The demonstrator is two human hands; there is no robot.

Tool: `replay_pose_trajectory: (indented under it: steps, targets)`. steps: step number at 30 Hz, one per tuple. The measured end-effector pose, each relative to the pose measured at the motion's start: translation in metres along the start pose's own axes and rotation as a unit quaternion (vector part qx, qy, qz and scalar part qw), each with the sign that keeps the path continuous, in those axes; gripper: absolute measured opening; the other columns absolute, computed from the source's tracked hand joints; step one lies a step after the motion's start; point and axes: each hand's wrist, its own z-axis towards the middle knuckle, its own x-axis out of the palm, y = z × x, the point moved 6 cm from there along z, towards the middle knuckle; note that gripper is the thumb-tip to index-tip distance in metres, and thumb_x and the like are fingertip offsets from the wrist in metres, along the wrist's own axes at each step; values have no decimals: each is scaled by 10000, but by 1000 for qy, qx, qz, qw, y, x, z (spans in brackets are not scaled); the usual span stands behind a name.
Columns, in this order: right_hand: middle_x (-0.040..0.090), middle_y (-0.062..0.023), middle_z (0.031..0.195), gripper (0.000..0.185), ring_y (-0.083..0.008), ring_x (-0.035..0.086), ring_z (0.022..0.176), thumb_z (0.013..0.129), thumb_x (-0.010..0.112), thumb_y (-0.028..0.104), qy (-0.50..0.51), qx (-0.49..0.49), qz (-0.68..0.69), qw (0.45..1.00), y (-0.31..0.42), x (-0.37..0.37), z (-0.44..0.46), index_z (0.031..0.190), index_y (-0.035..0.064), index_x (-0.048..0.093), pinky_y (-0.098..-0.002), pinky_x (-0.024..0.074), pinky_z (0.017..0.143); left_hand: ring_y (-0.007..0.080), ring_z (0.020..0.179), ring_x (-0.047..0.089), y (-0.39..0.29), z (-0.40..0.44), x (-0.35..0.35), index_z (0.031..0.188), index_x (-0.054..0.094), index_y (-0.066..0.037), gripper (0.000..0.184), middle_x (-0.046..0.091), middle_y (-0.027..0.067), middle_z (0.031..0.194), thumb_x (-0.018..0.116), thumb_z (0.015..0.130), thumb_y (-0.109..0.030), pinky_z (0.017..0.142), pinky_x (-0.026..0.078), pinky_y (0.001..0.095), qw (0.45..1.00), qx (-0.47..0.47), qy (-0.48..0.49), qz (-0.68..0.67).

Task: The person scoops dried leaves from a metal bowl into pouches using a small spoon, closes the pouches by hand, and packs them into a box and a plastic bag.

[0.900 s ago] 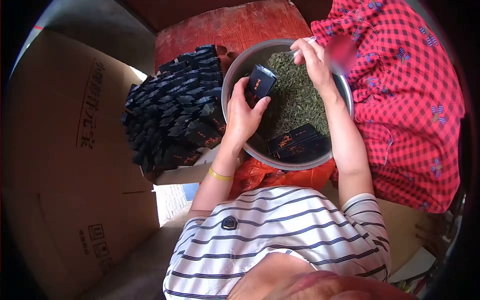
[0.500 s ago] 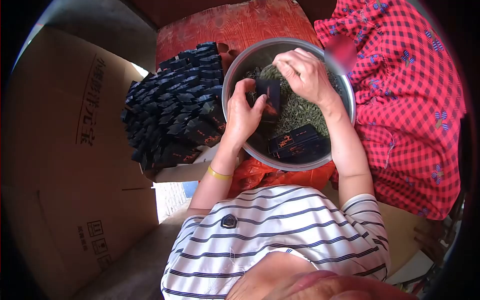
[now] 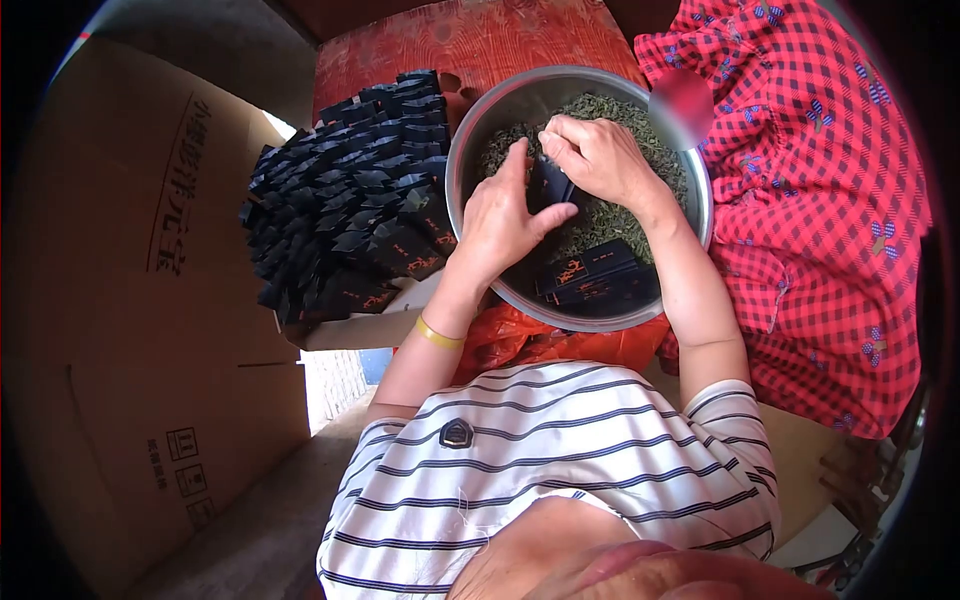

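Note:
My left hand (image 3: 508,215) is wrapped round a small black packet (image 3: 553,186), thumb on the near side and fingers on the far side. Over the packet's top edge, my right hand (image 3: 598,160) is closed, its fingertips pinched together; what they hold is hidden. Both hands are above a round metal basin (image 3: 706,205) of dried green leaves (image 3: 655,150). Several black packets with orange print (image 3: 600,275) lie inside the basin at its near side.
Many black packets (image 3: 345,205) stand packed in a carton at the left. A large cardboard box (image 3: 150,300) is beyond them. Behind is a red wooden surface (image 3: 420,50); red checked cloth (image 3: 800,200) hangs at the right, and an orange plastic bag (image 3: 560,350) lies under the basin.
My right hand has come from the basin's far right side to the packet's top, and its fingers have closed. The packet in my left hand has shifted slightly to the right.

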Motion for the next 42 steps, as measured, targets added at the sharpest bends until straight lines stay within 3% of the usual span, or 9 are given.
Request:
replay_pose_trajectory:
  steps: [4,10,15,19,25,30,34,37,42]
  targets:
    - [658,-156,723,219,-374,665,732,946,558,245,-21,-19,28,999,4,-3,0,872,49,623,-466,523,661,403,1089,637,3,-1,4,1434,360,29,935,645,283,1136,851,734,-349,935,499,426,997,29,-3,72]
    - [661,-68,783,137,-259,631,739,916,640,202,-127,-202,-48,970,39,-23,-6,868,75,627,-365,469,654,265,1192,588,24,3,-1,1394,446,30,754,625,196,1247,836,768,-128,994,475,362,986,-21,-58,-153]
    - [664,-82,799,102,-264,637,722,929,629,149,-187,-239,-41,952,46,-35,-10,904,50,638,-365,486,650,327,1149,621,25,4,-7,1357,477,23,713,633,238,1214,822,759,-154,991,479,390,980,-11,-87,-181]
    - [693,-93,838,83,-294,668,736,940,614,125,-266,-129,-33,955,12,-44,-5,926,48,640,-364,518,652,326,1093,629,13,0,-20,1283,520,11,621,643,205,1161,814,756,-134,959,485,390,973,-7,-125,-192]
    - [702,-156,945,243,-352,666,917,986,507,283,-108,68,-151,980,-51,-3,5,1046,83,631,-489,514,802,392,1075,594,5,-7,-24,1253,514,14,618,618,206,1147,819,745,-162,935,479,423,969,91,-226,-31]
    - [691,-161,927,231,-382,656,893,977,496,274,-16,132,-84,988,-75,37,6,1047,114,647,-482,512,801,414,1103,586,14,0,-11,1267,492,26,663,609,242,1175,826,745,-210,934,478,446,991,20,-131,-30]
    - [710,-111,869,327,-301,687,869,975,471,350,49,200,79,975,-104,51,9,1042,89,658,-423,509,824,411,1125,585,16,-2,-5,1270,486,38,664,602,259,1192,814,765,-243,935,485,447,996,-13,-89,-13]
    - [702,-64,800,337,-193,679,807,990,489,350,-24,217,144,965,-110,33,14,1006,64,666,-348,507,781,411,1124,587,15,-3,-7,1270,484,39,661,603,259,1190,809,771,-248,936,488,445,996,-24,-86,-10]
    - [577,-15,722,284,-88,551,662,1025,489,224,-185,62,199,960,-64,-21,11,925,8,643,-244,446,639,402,1066,626,16,-3,-8,1277,493,24,664,634,255,1147,813,782,-282,898,503,433,994,-21,-110,-8]
